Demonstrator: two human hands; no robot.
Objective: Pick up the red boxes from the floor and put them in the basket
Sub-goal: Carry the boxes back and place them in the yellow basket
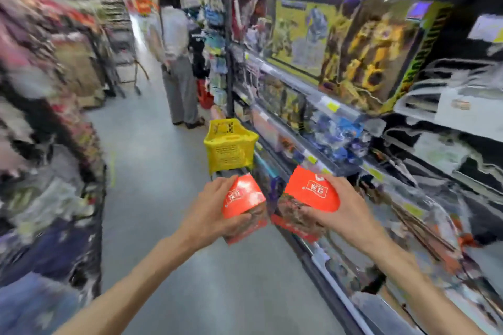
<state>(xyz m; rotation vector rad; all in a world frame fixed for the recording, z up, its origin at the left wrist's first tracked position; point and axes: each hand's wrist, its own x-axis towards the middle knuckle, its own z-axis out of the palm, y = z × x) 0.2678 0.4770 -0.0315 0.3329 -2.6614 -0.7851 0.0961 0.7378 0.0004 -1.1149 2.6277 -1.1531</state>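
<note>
My left hand (pixel 211 211) grips a red box (pixel 241 197) with white characters on its top face. My right hand (pixel 341 208) grips a second red box (pixel 313 192) of the same kind. Both boxes are held up in front of me, side by side with a small gap between them. A yellow plastic basket (pixel 228 145) stands on the grey floor ahead of the boxes, close to the shelf on the right. What lies inside the basket cannot be made out.
A shelf unit (pixel 353 122) packed with toy boxes runs along the right. Racks of goods (pixel 49 117) line the left side. A person (pixel 177 62) stands in the aisle beyond the basket, next to a red basket (pixel 204 94). Grey floor (pixel 152 171) runs between.
</note>
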